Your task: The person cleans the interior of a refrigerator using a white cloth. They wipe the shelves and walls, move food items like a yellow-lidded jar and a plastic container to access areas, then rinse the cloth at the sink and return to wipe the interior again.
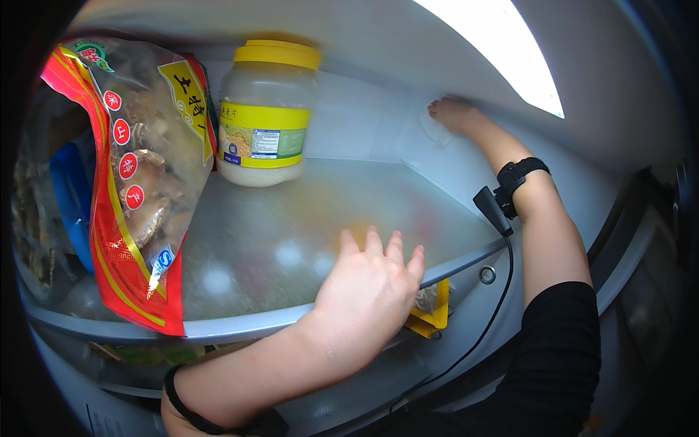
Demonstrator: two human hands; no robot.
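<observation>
My right hand [456,116] is at the back right of a refrigerator compartment. It presses a thin white wipe [436,128] to the white inner wall [360,117]; cloth or paper, I cannot tell. My left hand [371,289] is palm down with fingers spread, over the front of the frosted glass shelf [262,235]. It holds nothing; whether its fingertips touch the glass is unclear. At the back stands a clear plastic jar [265,114] with a yellow lid and pale contents.
A red-edged clear bag of dried mushrooms [150,180] leans at left, reaching over the shelf's front rim [246,326]. Something blue [73,202] is behind it. A yellow package [437,311] sits below the shelf. A black cable [505,295] hangs from my right wrist's strap. A lamp [502,49] glows above.
</observation>
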